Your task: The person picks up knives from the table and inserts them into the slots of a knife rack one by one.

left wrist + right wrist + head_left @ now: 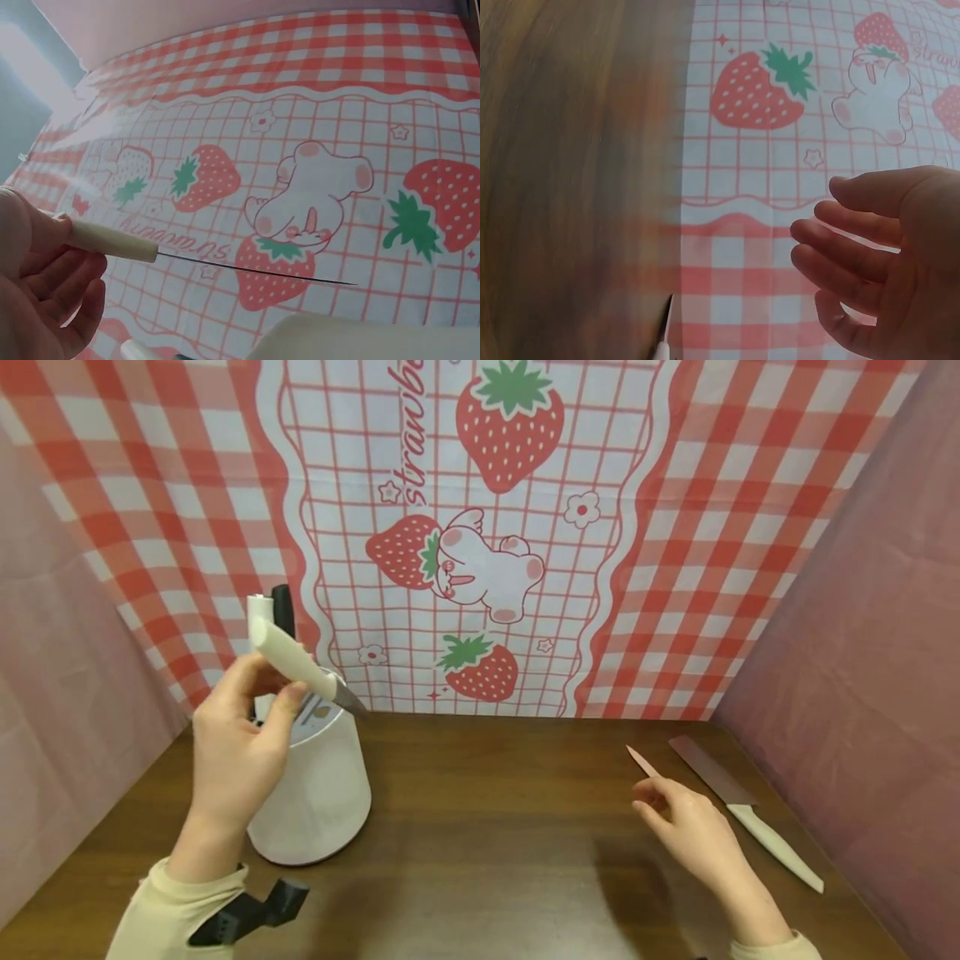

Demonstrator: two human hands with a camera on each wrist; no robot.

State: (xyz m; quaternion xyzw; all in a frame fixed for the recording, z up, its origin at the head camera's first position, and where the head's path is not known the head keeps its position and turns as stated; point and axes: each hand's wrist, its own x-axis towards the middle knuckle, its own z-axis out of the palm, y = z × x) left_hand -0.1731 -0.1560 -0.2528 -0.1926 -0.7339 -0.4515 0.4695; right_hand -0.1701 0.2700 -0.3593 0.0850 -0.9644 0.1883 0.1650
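My left hand (pixel 236 752) pinches a knife (pixel 296 665) by its cream handle, between thumb and fingers. The knife is held up over the white knife block (pixel 322 797), its blade slanting down to the right. From the left wrist, the thin blade of that knife (pixel 112 241) is seen nearly edge-on. My right hand (pixel 693 831) is empty, with fingers relaxed and slightly bent. Beyond its fingertips shows the pointed blade of a small knife (pixel 642 762); the hand hides the rest. In the right wrist view the hand (pixel 877 255) has its fingers loosely spread.
A broad-bladed knife with a cream handle (pixel 776 847) lies on the brown table (pixel 480 860) at the right. A white handle (pixel 259 608) and a black handle (pixel 282 608) stick up at the block. A strawberry-patterned cloth (pixel 480 560) hangs behind, with pink cloth on both sides.
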